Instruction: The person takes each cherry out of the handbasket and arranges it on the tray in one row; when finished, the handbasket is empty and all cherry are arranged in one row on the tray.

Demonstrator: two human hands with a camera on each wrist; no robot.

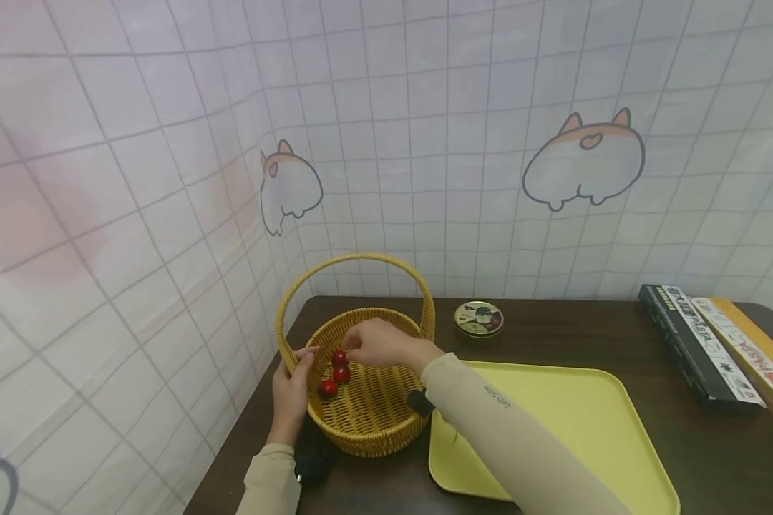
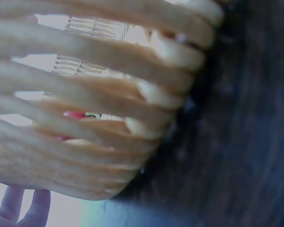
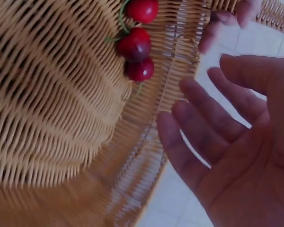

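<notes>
My left hand (image 1: 290, 390) grips the left rim of a yellow wicker basket (image 1: 373, 445), close to where the tall arched handle joins it. Fingertips of that hand (image 2: 35, 208) show against the outer weave in the left wrist view. Inside the basket, three red cherries (image 1: 341, 374) lie together along the left side; green stems show on the cherries (image 3: 134, 45) in the right wrist view. Above them is my right hand (image 1: 383, 342), reaching over the basket. Its fingers (image 3: 199, 127) are spread and loosely bent, holding nothing.
To the right of the basket lies a yellow-green tray (image 1: 554, 400), partly under my right forearm. A round tin (image 1: 479, 318) stands behind it. Two long pasta boxes, one black (image 1: 698, 343) and one orange and white (image 1: 756, 350), lie at the right. A tiled-pattern curtain (image 1: 386, 143) hangs behind the table.
</notes>
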